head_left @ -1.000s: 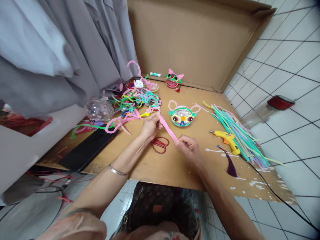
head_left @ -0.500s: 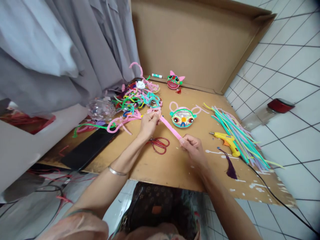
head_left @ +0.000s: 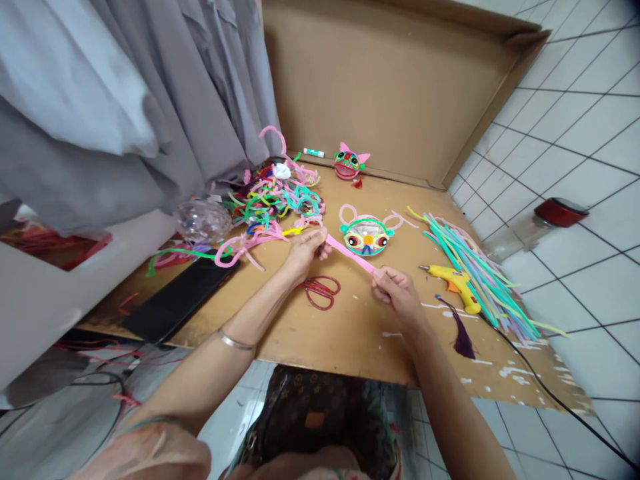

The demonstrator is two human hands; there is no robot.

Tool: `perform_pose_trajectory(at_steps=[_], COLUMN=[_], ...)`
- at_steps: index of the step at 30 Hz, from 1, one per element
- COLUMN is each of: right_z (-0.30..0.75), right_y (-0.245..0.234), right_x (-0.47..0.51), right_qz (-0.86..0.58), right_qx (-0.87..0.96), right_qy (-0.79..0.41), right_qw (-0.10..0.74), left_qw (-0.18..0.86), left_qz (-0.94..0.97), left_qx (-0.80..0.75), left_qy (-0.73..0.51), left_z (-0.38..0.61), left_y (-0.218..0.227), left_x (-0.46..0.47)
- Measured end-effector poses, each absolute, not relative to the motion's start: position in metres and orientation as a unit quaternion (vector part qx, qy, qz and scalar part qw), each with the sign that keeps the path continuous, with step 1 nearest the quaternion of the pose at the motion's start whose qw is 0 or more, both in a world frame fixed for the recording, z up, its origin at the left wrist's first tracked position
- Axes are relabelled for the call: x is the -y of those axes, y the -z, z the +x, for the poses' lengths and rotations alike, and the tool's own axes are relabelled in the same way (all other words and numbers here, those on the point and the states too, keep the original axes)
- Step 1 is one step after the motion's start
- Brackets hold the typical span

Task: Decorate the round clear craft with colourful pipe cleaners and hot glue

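Observation:
A pink pipe cleaner (head_left: 353, 253) is stretched between both my hands above the brown cardboard work surface (head_left: 350, 327). My left hand (head_left: 307, 248) pinches its far end beside a tangled pile of coloured pipe cleaners (head_left: 273, 197). My right hand (head_left: 397, 293) pinches the near end. Red scissors (head_left: 320, 291) lie flat under the stretched piece. Just beyond it sits a round animal-face craft with pink ears (head_left: 367, 233).
A yellow glue gun (head_left: 453, 280) and a bundle of straight pipe cleaners (head_left: 470, 267) lie to the right, with a purple tassel (head_left: 457, 333). A second craft face (head_left: 349, 162), a black phone (head_left: 177, 300), a clear ball (head_left: 200, 219) and grey cloth (head_left: 125, 107) are around.
My right hand has moved right and slightly away from me, drawing the pink pipe cleaner longer and straighter. My left hand has stayed near the pile.

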State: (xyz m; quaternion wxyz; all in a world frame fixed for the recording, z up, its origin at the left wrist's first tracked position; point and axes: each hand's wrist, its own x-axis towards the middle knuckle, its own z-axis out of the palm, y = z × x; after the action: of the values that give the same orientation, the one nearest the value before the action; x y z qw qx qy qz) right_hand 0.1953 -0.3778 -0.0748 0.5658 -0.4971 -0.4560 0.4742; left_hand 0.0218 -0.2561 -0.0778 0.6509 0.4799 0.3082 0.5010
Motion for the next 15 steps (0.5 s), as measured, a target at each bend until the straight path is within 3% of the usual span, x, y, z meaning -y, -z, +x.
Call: perform_pose_trajectory(at_steps=[15], right_z=[0.208], right_y=[0.082], right_x=[0.371], right_qz=[-0.57], right_qx=[0.444], right_qy=[-0.338], right_qw=[0.603], left_qw=[0.587], left_qz=[0.568], left_qx=[-0.352], left_qy=[-0.457], left_z=[0.02], left_y=[0.082], left_x=[0.254])
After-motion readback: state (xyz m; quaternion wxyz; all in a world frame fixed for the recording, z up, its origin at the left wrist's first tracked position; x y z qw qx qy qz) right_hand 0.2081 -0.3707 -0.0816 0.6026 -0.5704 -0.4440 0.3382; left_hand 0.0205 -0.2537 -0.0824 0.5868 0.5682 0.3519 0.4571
